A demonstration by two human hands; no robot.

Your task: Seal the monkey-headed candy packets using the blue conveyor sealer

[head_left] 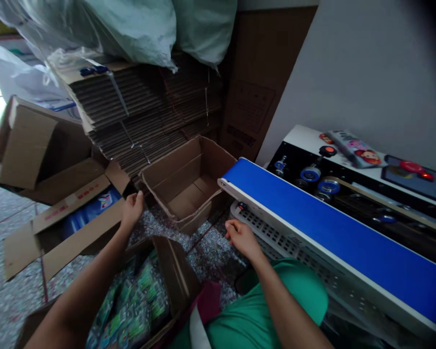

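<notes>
My left hand (132,209) reaches forward between an open carton with blue packs (67,218) on the left and an empty open cardboard box (189,183) ahead; its fingers are loosely curled and hold nothing that I can see. My right hand (242,236) hovers low over the speckled floor, fingers loosely apart and empty, just below the near end of a blue conveyor belt (327,228). Under my left forearm stands an open carton full of green printed packets (138,303).
A sealing machine (359,179) with knobs and red lights runs along the grey wall on the right. Flattened cardboard stacks (145,111) and plastic sacks (131,29) pile up behind the boxes. Another open box (29,145) sits at the far left.
</notes>
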